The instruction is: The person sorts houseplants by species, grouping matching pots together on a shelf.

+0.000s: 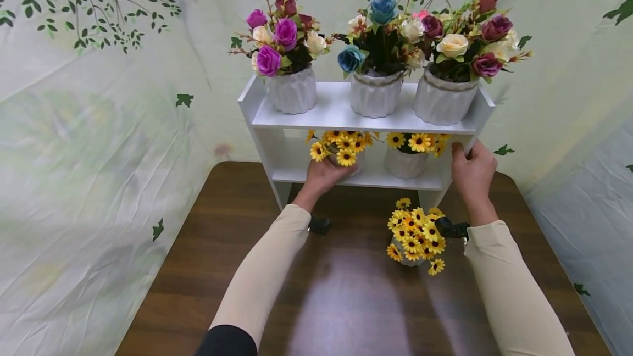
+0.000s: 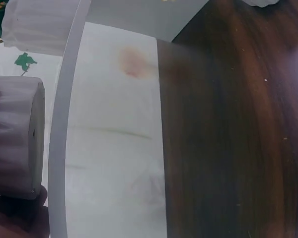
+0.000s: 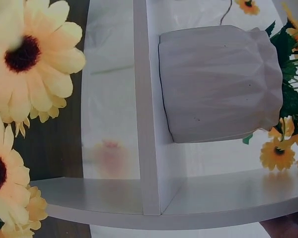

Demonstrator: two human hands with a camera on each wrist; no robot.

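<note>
My left hand (image 1: 326,176) grips a white fluted pot of small yellow sunflowers (image 1: 345,144) at the lower shelf of a white two-tier rack (image 1: 316,120). In the left wrist view, fingers curl round that pot (image 2: 15,136), and a thin gap shows between its base and the shelf edge. My right hand (image 1: 475,172) holds the rack's right side panel, thumb at its front edge. Beside the held one, a second sunflower pot (image 1: 406,162) stands upright on the lower shelf; the right wrist view shows its ridged white pot (image 3: 218,84) close up.
A third sunflower pot (image 1: 415,235) stands on the brown wooden table (image 1: 346,301), near my right wrist. On the top shelf sit a purple rose pot (image 1: 293,91), a blue rose pot (image 1: 377,95) and a maroon rose pot (image 1: 445,98). A leaf-patterned cloth (image 1: 123,142) hangs behind.
</note>
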